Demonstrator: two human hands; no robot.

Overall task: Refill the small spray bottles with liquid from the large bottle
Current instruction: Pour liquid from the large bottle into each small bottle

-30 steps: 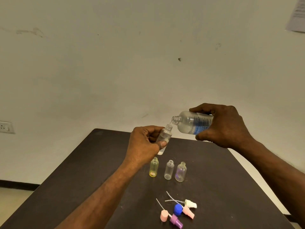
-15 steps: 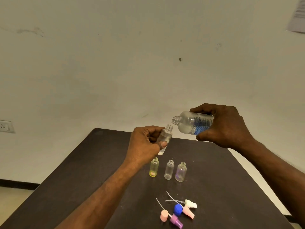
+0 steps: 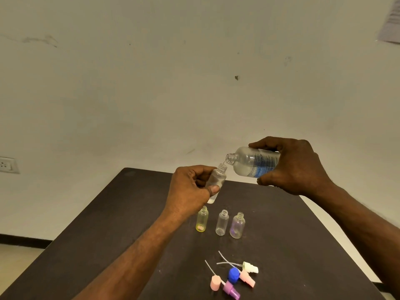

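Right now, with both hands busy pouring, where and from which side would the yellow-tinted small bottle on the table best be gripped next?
Probably by its straight body, below the neck. The yellow-tinted bottle stands upright and uncapped at the left end of the row, with the clear bottle close on its right. Coming from its open left side with the left hand, thumb and fingers across the body, avoids bumping that neighbour and leaves the mouth free.

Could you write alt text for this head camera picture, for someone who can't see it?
The right hand tips a large clear bottle over a small bottle held by the left hand. Three open small bottles and loose spray caps sit on the dark table.
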